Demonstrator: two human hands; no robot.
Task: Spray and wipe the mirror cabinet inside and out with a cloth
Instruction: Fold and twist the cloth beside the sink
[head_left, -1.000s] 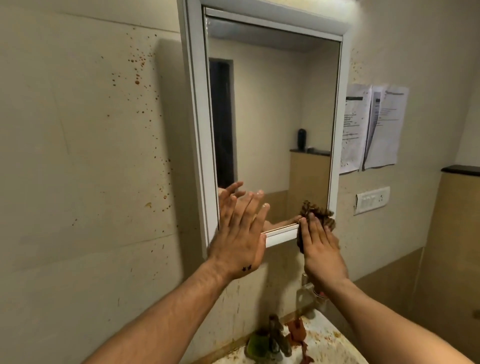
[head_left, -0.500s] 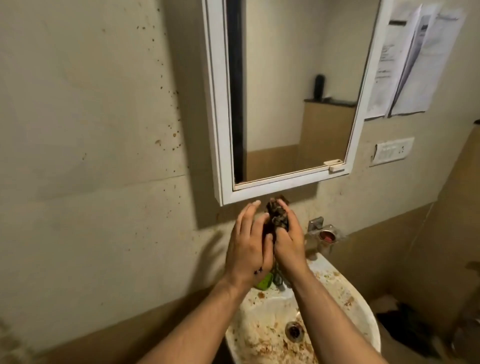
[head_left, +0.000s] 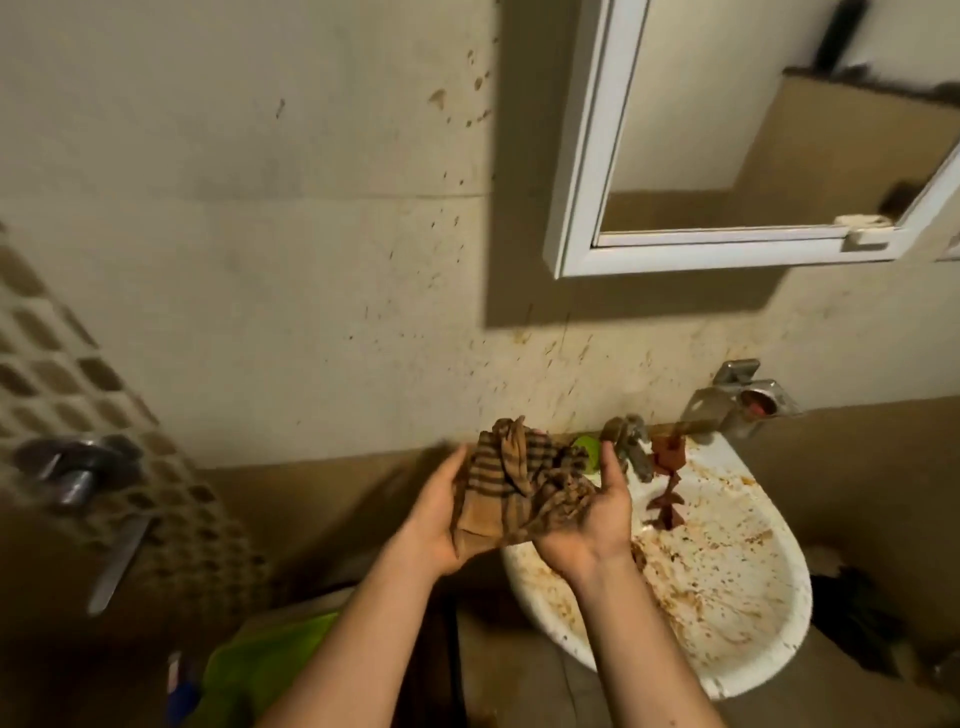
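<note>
A brown cloth with dark checks lies crumpled across both my upturned palms, low in the middle of the view. My left hand cups its left side and my right hand supports its right side. The white-framed mirror cabinet hangs on the wall at the upper right, its door closed, well above my hands. No spray bottle can be made out for certain.
A stained white sink sits below right with a tap and a wall valve. The spattered wall fills the left. A door handle is at far left, something green below.
My hands dropped from the mirror's lower edge to in front of the sink. The cloth, first pressed on the frame by my right hand, now lies spread in both palms. My view tilted downward.
</note>
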